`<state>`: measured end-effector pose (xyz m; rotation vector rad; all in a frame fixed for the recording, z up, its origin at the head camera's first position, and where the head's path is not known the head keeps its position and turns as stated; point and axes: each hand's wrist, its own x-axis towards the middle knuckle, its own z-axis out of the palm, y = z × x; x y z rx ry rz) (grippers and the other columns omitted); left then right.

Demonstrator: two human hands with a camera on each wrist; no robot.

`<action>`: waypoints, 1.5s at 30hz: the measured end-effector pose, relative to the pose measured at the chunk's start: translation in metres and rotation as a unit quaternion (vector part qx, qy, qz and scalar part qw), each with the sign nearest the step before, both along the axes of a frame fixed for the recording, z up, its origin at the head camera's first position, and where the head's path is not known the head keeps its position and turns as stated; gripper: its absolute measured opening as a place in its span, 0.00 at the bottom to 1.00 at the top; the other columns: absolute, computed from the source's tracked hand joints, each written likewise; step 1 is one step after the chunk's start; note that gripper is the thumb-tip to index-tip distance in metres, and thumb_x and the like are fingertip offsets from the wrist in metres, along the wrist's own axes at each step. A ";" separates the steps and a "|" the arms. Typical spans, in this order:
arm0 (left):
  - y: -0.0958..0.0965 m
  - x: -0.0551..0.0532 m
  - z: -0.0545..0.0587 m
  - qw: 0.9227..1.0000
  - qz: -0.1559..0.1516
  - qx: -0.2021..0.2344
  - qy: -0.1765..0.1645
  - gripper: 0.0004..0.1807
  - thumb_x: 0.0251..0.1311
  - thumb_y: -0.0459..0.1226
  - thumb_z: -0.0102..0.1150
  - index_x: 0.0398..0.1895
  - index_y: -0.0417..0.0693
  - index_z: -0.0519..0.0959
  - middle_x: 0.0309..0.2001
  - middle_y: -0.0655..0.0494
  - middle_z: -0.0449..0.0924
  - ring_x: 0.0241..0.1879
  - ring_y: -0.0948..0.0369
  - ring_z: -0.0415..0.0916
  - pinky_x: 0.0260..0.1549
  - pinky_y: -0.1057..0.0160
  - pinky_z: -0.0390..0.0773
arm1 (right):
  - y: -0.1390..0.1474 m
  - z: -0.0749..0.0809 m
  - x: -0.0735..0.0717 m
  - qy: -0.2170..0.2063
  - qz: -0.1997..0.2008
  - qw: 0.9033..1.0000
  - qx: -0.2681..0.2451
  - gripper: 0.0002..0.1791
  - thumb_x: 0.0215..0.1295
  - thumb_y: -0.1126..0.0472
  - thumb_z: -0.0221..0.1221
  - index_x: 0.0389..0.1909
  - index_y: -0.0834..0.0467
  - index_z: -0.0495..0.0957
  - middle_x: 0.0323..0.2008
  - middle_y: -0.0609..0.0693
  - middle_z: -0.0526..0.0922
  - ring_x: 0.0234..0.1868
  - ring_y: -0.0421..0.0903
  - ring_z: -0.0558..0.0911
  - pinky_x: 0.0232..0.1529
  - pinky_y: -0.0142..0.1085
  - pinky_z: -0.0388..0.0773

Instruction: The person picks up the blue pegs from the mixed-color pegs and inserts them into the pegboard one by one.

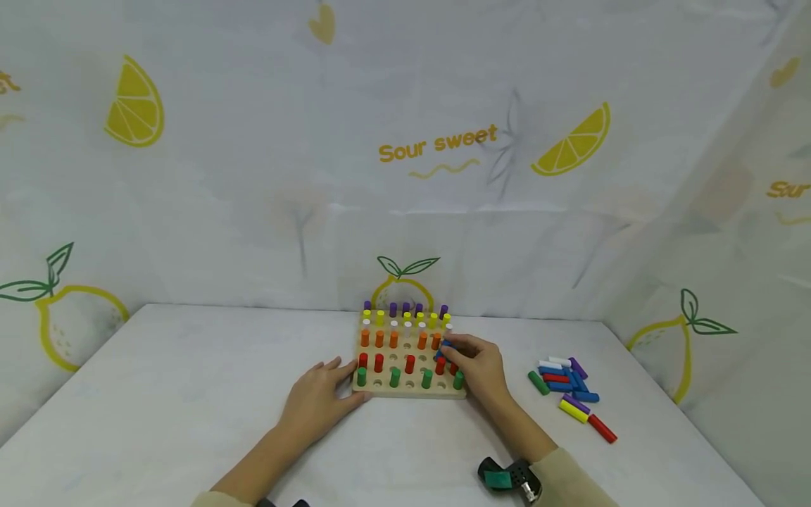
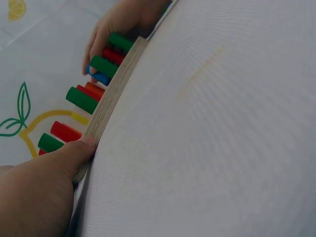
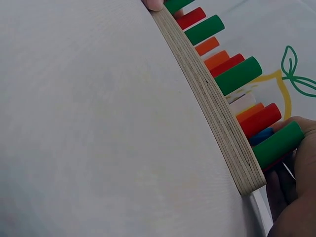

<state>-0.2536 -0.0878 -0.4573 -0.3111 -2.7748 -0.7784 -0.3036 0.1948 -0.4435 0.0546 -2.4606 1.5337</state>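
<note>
My left hand (image 1: 317, 405) rests at the near left corner of a wooden pegboard (image 1: 386, 394), thumb (image 2: 79, 150) on its front edge and fingers along its left side. Between thumb and fingers, my right hand (image 1: 478, 362) pinches a blue peg (image 1: 443, 350) over the board's right side. In the head view the peg looks tilted; the fingers partly hide its lower end. Rows of upright pegs stand on the board: purple at the back, then yellow, white, orange (image 1: 393, 339), red (image 1: 378, 362) and green (image 1: 395, 377) at the front. Several bare holes show between them.
Loose pegs lie in a pile right of the board, among them blue (image 1: 586, 397), red (image 1: 602, 428), yellow (image 1: 573, 411), green (image 1: 538, 382), purple and white. A lemon-printed sheet (image 1: 253, 176) hangs behind the white table (image 1: 190, 394). A black wrist device (image 1: 510, 479) sits by the right sleeve.
</note>
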 end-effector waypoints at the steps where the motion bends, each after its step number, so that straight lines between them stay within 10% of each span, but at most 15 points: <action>1: 0.000 0.000 0.000 1.000 0.000 0.000 0.000 0.34 0.53 0.57 0.72 0.60 0.49 0.82 0.60 0.43 0.82 0.63 0.43 0.78 0.64 0.40 0.75 | 0.000 0.000 0.000 -0.003 0.001 1.000 0.002 0.14 0.64 0.61 0.68 0.51 0.57 0.86 0.53 0.54 0.88 0.53 0.47 0.85 0.52 0.25 0.82; 9: 0.000 0.000 0.000 1.000 0.001 0.000 -0.002 0.34 0.53 0.56 0.72 0.60 0.48 0.82 0.60 0.42 0.82 0.63 0.43 0.78 0.64 0.40 0.75 | -0.003 0.004 -0.001 -0.018 0.001 1.000 0.011 0.12 0.64 0.62 0.68 0.48 0.57 0.87 0.52 0.55 0.88 0.54 0.50 0.85 0.61 0.43 0.82; 31: 0.000 0.000 0.000 1.000 -0.001 -0.004 0.006 0.34 0.53 0.56 0.73 0.60 0.49 0.82 0.60 0.42 0.82 0.62 0.44 0.79 0.63 0.40 0.76 | 0.004 0.006 0.000 -0.015 0.049 0.998 0.048 0.11 0.68 0.59 0.65 0.48 0.57 0.87 0.48 0.53 0.89 0.46 0.43 0.81 0.47 0.24 0.79; 45: 0.000 0.001 0.001 1.000 0.000 -0.006 -0.003 0.34 0.54 0.56 0.72 0.60 0.48 0.82 0.61 0.41 0.82 0.63 0.43 0.78 0.64 0.40 0.75 | 0.004 0.008 -0.001 -0.035 0.057 0.997 0.049 0.12 0.69 0.57 0.64 0.48 0.57 0.87 0.47 0.52 0.89 0.46 0.43 0.79 0.50 0.32 0.78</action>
